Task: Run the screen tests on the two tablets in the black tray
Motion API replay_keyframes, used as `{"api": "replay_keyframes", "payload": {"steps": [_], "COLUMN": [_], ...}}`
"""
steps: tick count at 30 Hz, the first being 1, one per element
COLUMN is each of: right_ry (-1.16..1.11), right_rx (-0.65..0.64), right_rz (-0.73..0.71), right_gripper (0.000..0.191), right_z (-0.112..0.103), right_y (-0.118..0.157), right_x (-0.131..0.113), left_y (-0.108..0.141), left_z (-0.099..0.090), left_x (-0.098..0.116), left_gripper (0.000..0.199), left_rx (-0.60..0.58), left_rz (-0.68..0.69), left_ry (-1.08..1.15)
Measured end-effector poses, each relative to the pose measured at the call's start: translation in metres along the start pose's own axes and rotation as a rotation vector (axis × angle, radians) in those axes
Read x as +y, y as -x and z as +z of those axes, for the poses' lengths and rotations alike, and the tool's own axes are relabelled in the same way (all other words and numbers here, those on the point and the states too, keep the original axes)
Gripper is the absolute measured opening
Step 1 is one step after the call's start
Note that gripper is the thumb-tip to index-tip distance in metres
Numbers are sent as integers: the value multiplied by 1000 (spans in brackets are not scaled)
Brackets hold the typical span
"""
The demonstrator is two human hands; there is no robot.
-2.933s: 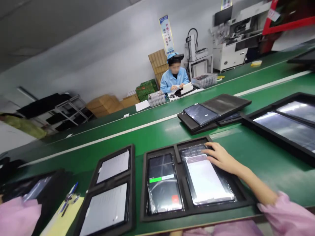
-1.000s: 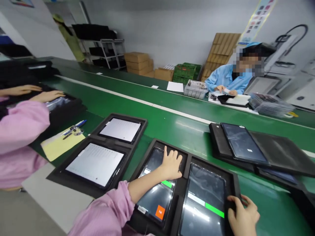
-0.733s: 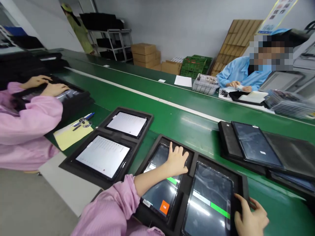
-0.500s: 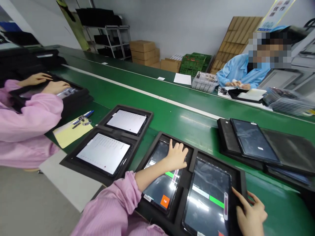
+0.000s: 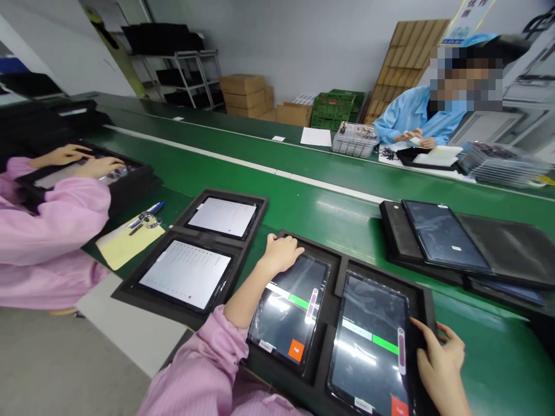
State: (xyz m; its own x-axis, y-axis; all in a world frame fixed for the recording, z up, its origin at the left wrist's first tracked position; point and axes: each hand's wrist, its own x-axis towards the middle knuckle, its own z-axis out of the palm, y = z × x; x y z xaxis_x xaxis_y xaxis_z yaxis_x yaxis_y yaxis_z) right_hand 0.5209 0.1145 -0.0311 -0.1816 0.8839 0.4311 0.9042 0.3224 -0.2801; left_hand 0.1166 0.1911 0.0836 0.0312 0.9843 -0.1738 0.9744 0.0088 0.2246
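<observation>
At the near edge of the green table (image 5: 347,222), two lit tablets are held in the bays of a black tray (image 5: 333,306). On both the right-bay tablet (image 5: 368,346) and the left-bay tablet (image 5: 290,315), a green bar, a purple slider and an orange-red square are shown. The right hand (image 5: 442,352) is placed at the tray's right wall, its thumb and fingers spread apart, the index fingertip laid by the right-bay tablet's edge. The left hand (image 5: 281,254) is set with bent fingers at the upper left corner of the left-bay tablet; whether anything is gripped cannot be told. Just to the left, two white-screened tablets (image 5: 186,271) are seated in a second black tray (image 5: 212,238). Beyond it, pens (image 5: 150,212) are laid on yellow paper (image 5: 125,248). To the right, a dark tablet (image 5: 444,237) is rested on stacked black trays (image 5: 399,231). At far left, another tray is touched by a neighbour's hands (image 5: 102,167). Across the table, a small white item is handled by a co-worker in blue (image 5: 407,112); green crates (image 5: 333,110) and cartons (image 5: 243,95) are stacked behind.
</observation>
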Motion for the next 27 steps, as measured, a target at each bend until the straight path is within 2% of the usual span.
{"api": "replay_keyframes", "payload": {"steps": [3,6,9,11,13,16,19,21,24,27], "right_ry": [-12,-8,-35,-93,-165,-240,-294,-368,-501,-526], "right_rx": [6,14,16,-3,-36,-48,1,15,20,29], "right_rz": [-9,-23,-3,7,6,23,123,213,345,398], "right_gripper": [54,47,45,41,37,37,41,43,48,52], "right_z": [3,8,9,5,-2,-9,-7,-3,3,4], "right_y": [1,3,6,7,9,10,11,13,19,27], "right_x": [2,6,11,14,15,13,11,12,17,25], "left_y": [-5,1,28,56,86,119,131,132,132,135], "left_z": [-4,-14,-25,-25,-14,22,63,82,93,91], "left_x": [0,0,-4,-10,-20,-37,-52,-60,-67,-70], "left_gripper": [41,40,33,37,44,57,60,59,56,54], "left_rx": [45,124,214,213,146,56,146,225,251,204], "left_rz": [-45,-103,-147,-183,-260,-337,-285,-302,-361,-377], "left_ry": [18,45,63,64,46,21,136,258,437,564]}}
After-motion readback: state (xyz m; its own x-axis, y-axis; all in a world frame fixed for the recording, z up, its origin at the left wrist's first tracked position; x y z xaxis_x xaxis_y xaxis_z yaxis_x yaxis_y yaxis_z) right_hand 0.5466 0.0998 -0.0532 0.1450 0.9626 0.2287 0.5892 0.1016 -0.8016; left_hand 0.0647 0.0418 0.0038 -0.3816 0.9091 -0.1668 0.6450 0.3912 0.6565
